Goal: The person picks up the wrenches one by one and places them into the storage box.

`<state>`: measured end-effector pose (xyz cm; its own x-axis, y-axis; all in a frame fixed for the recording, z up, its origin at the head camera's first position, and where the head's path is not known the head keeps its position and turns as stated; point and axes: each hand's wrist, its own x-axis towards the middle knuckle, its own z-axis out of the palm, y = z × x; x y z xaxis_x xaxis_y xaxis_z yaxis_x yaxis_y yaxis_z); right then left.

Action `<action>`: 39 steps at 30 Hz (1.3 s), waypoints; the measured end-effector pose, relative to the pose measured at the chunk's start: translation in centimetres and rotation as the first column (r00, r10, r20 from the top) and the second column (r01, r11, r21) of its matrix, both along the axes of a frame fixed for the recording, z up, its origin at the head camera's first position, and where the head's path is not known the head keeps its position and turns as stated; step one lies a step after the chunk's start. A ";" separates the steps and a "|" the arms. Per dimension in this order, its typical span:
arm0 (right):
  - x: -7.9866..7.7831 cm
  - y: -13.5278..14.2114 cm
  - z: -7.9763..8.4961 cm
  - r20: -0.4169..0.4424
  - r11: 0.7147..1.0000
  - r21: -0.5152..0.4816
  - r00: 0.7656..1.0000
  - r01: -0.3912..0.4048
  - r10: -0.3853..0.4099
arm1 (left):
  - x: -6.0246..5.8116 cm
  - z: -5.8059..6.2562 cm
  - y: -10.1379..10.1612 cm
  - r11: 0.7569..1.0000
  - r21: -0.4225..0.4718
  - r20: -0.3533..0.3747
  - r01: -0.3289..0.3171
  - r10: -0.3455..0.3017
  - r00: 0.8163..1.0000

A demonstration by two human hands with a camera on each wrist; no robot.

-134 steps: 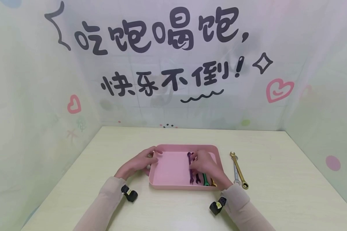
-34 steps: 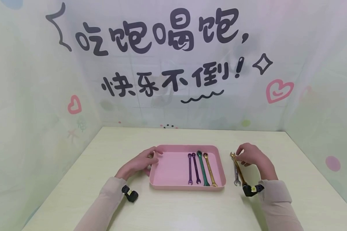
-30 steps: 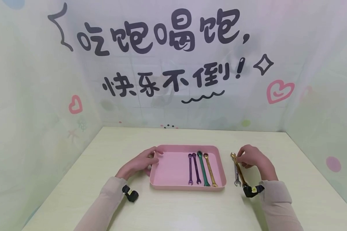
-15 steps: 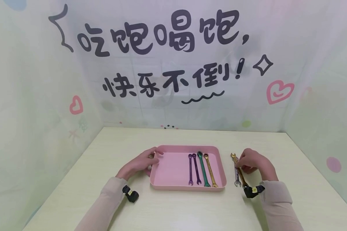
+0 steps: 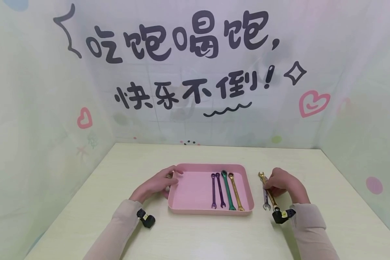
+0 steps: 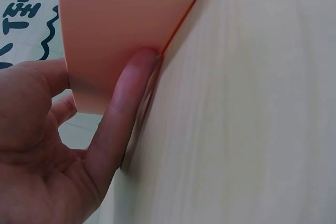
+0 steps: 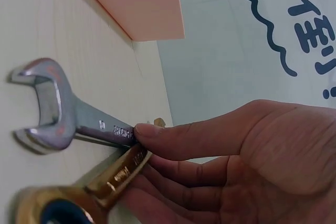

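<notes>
My left hand (image 5: 157, 182) grips the left side of a pink tray (image 5: 191, 191), its fingers over the rim. In the left wrist view the thumb (image 6: 134, 80) presses the tray's outer wall low down, by the tabletop. To the right of the tray, a gold combination wrench (image 5: 261, 174) lies across a silver wrench (image 5: 265, 203). My right hand (image 5: 283, 183) pinches the gold wrench around its middle. In the right wrist view its thumb tip (image 7: 149, 131) rests against the silver wrench's shank, and the other fingers curl under the gold shank.
Inside the tray's right half lie two purple wrenches (image 5: 213, 191), a green wrench (image 5: 228, 191) and another gold wrench (image 5: 236, 191), side by side and lengthwise. A printed curtain (image 5: 195, 122) stands behind the pale wooden table (image 5: 195, 238).
My right hand has gone from the wrenches in the tray to the loose pair on the right, then slid down the gold wrench toward me. My left hand has stayed on the tray.
</notes>
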<state>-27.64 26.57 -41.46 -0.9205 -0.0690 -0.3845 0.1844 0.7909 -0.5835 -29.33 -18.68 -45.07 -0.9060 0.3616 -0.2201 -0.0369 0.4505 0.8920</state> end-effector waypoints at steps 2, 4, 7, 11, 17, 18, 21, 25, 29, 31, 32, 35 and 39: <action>-0.1 0.0 0.0 -0.002 1.000 0.004 1.000 0.008 -0.008 | 0.0 0.0 0.0 1.000 0.002 -0.001 0.005 -0.005 1.000; -0.1 0.0 0.1 -0.003 1.000 0.005 1.000 0.013 -0.013 | 0.0 0.1 0.0 1.000 0.002 -0.003 0.010 -0.010 1.000; -0.2 0.0 0.1 -0.009 1.000 0.005 1.000 0.012 -0.012 | 0.1 0.1 0.0 1.000 0.003 -0.002 0.011 -0.011 1.000; -0.2 0.1 -0.1 -0.027 1.000 -0.005 1.000 -0.008 0.008 | 0.0 0.0 -0.1 1.000 0.004 0.000 0.012 -0.012 1.000; -0.1 0.3 0.0 -0.046 0.999 -0.027 0.999 -0.017 0.016 | 0.0 0.0 -0.1 1.000 0.010 0.004 0.012 -0.012 1.000; -0.1 0.4 0.1 -0.052 0.999 -0.035 0.999 -0.016 0.014 | 0.0 0.0 -0.1 1.000 0.011 0.004 0.012 -0.012 1.000; -0.1 0.3 0.4 -0.073 0.998 -0.059 0.997 -0.018 0.014 | 0.0 0.1 -0.1 1.000 0.013 0.003 0.015 -0.015 1.000; -0.1 0.3 0.8 -0.085 0.997 -0.074 0.996 -0.026 0.020 | 0.0 0.1 -0.1 1.000 0.007 0.001 0.019 -0.019 1.000; -0.2 0.4 1.0 -0.083 0.995 -0.100 0.996 -0.015 0.007 | 0.1 0.1 -0.1 1.000 0.006 -0.002 0.022 -0.022 1.000; -0.3 0.4 1.2 -0.083 0.993 -0.120 0.997 -0.009 -0.001 | 0.0 0.1 -0.1 1.000 0.008 -0.004 0.022 -0.022 1.000; -0.3 0.3 1.3 -0.083 0.991 -0.132 0.997 -0.005 -0.005 | 0.1 0.1 -0.1 1.000 0.007 -0.005 0.022 -0.022 1.000; -0.2 0.2 1.7 -0.074 0.984 -0.177 0.997 0.012 -0.026 | 0.1 0.1 -0.1 1.000 0.006 -0.004 0.018 -0.018 1.000; 0.0 0.0 2.2 -0.072 0.971 -0.238 0.997 0.025 -0.043 | 0.0 0.0 -0.1 1.000 0.010 -0.001 0.015 -0.015 1.000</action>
